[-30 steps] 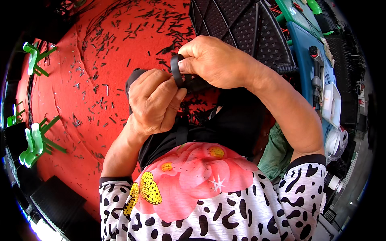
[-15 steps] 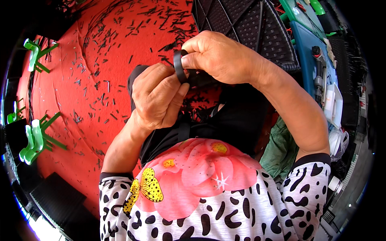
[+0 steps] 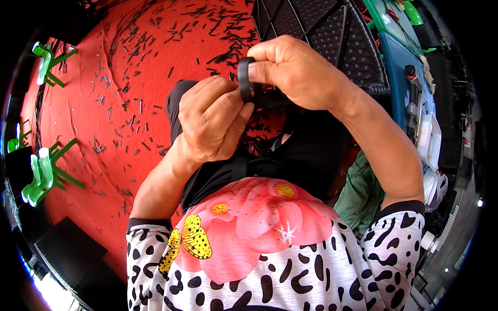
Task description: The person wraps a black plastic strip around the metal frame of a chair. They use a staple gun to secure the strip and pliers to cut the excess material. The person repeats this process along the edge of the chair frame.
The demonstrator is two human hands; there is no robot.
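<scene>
A flat black band, curved like a ring, is held up between my hands above my lap. My left hand has its fingers curled and pinches the band's lower end. From the other side, my right hand grips its upper part between thumb and bent forefinger. Just beyond my right hand stands a dark woven rattan piece with crossing strips. My fingers hide part of the band, so its full length does not show.
Short black offcuts lie scattered over the red floor covering. Green clips or stands are at the left. To the right, a blue board bears a dark, grey-handled tool beside a white tray. Green cloth hangs by my right elbow.
Both hands and the band between them have shifted slightly to the right. The grip of each hand looks much the same.
</scene>
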